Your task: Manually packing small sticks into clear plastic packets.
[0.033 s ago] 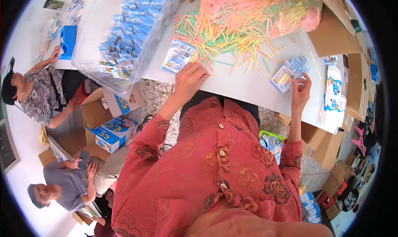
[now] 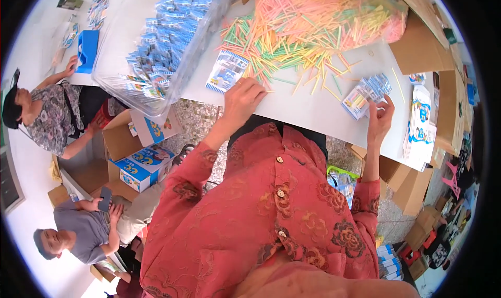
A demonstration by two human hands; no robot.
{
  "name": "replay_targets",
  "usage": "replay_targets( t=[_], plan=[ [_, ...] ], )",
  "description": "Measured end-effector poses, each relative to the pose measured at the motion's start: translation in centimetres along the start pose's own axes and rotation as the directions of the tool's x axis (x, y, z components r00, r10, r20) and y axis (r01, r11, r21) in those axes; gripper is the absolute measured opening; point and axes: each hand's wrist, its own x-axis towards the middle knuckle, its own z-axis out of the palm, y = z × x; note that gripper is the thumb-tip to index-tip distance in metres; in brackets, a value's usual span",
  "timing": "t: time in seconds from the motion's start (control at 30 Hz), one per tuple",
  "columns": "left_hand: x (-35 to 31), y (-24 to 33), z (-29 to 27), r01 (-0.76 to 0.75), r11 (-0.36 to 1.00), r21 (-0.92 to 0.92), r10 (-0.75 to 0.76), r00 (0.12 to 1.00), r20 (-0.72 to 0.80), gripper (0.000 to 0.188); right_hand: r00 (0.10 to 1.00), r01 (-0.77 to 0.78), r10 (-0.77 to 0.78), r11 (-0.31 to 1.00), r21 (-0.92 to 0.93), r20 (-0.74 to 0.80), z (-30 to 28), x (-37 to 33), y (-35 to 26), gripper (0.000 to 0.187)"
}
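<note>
Pastel sticks [image 2: 292, 52] in pink, yellow and green are strewn over the table's far side. My left hand [image 2: 243, 100] rests at the near table edge with its fingers bunched together, just beside a flat blue-and-white packet [image 2: 227, 71]. Its fingertips point toward the loose sticks; whatever is between them is hidden. To the right lies a small fanned group of blue-edged packets [image 2: 374, 85], and the front packet [image 2: 356, 103] shows yellowish sticks inside. My right hand [image 2: 381, 119] is at the near right edge of this group, fingers curved and apart, the tips touching or close to the packets.
A clear plastic tray [image 2: 162, 107] heaped with blue packets [image 2: 177, 37] stands on the left. Flattened printed sleeves [image 2: 419, 123] lie at the right edge, by cardboard boxes [image 2: 417, 50]. One person [image 2: 57, 110] sits by a blue holder [image 2: 87, 51]; another [image 2: 86, 235] holds a phone.
The whole view has shifted very slightly. Both hands stay at the same packets, with no clear change in their fingers.
</note>
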Motion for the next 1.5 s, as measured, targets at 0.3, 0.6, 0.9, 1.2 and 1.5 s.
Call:
replay_targets(
  t=[0.3, 0.6, 0.9, 1.2, 1.5],
  plan=[
    [1.6, -0.9, -0.9, 0.197, 0.973, 0.123, -0.157, 0.948, -0.276, 0.030, 0.965, 0.263, -0.263, 0.965, 0.000, -0.012, 1.7, -1.9, -3.9, 0.037],
    [0.8, -3.8, -2.8, 0.416, 0.849, 0.326, -0.351, 0.905, -0.242, 0.054, 0.833, 0.388, -0.448, 0.891, 0.234, 0.325, 7.8, -5.0, -8.7, 0.018],
    [0.6, -4.6, -2.2, 0.447, 0.879, 0.168, -0.366, 0.856, -0.365, 0.050, 0.618, 0.510, -0.645, 0.764, 0.395, 0.449, 15.5, -3.6, -14.1, 0.028],
    [0.5, -5.0, -2.2, 0.484, 0.874, 0.050, -0.431, 0.817, -0.383, 0.043, 0.536, 0.689, -0.738, 0.663, 0.293, 0.410, 22.2, -1.7, -18.0, 0.042],
    [0.5, -5.0, -2.4, 0.377, 0.925, -0.055, -0.356, 0.804, -0.476, 0.016, 0.477, 0.705, -0.801, 0.595, 0.387, 0.362, 24.3, -0.1, -18.3, 0.023]
  ],
)
